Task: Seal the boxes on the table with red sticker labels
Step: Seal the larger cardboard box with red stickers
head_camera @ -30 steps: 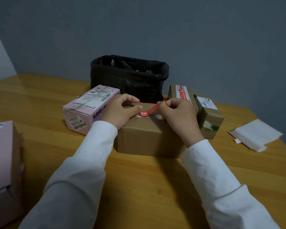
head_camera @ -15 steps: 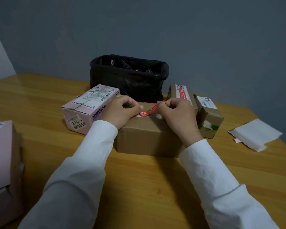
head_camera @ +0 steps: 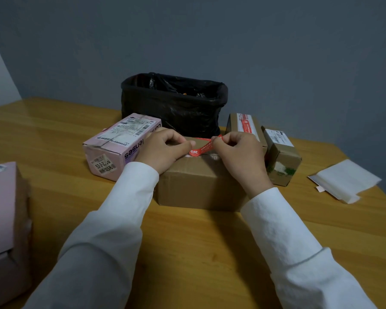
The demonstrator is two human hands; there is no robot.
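Note:
A brown cardboard box (head_camera: pixel 201 186) stands in the middle of the wooden table (head_camera: pixel 187 241). A red sticker label (head_camera: pixel 202 148) with white print stretches across its top. My left hand (head_camera: pixel 163 150) pinches the label's left end against the box top. My right hand (head_camera: pixel 239 157) pinches the right end, held slightly raised. A pink box (head_camera: pixel 120 148) lies just left. Two smaller brown boxes (head_camera: pixel 245 126) (head_camera: pixel 281 157) stand to the right; the rear one carries a red label on top.
A black bin with a bin liner (head_camera: pixel 174 103) stands behind the boxes. White backing paper (head_camera: pixel 345 180) lies at the right table edge. Another pink box (head_camera: pixel 5 219) sits at the near left edge. A grey wall rises behind.
Both hands have stayed on the label. The label has dropped a little closer to the box top, with its left end pressed down.

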